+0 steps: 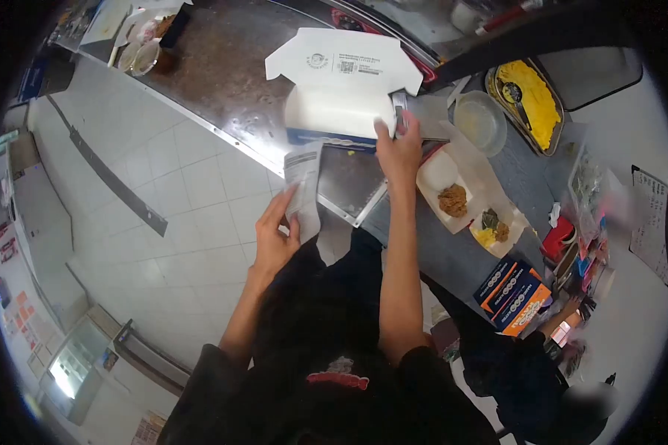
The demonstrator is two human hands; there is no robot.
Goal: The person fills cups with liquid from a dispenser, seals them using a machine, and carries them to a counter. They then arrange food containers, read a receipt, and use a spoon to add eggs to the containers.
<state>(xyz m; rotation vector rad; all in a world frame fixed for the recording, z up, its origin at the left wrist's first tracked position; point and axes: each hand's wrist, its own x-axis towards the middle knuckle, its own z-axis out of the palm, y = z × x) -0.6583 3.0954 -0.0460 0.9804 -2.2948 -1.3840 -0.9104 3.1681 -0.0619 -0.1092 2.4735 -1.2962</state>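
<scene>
My left hand [276,233] pinches a printed paper receipt [304,182], which hangs in front of an open cardboard food box [334,111]. The box is white inside with a blue front edge, and its lid stands folded back with a printed logo and code. At the box's right side, my right hand [399,152] has thumb and fingers closed round a small grey object [401,104], too indistinct to name. To the right of that hand lies another open box [430,152] with rice and a brown fried piece.
A metal tray [560,122] of yellow food with a black spoon stands at right, beside a clear round bowl [480,122]. Blue and orange boxes [513,297] lie near a co-worker [527,378] at lower right. More containers [142,55] sit at far left.
</scene>
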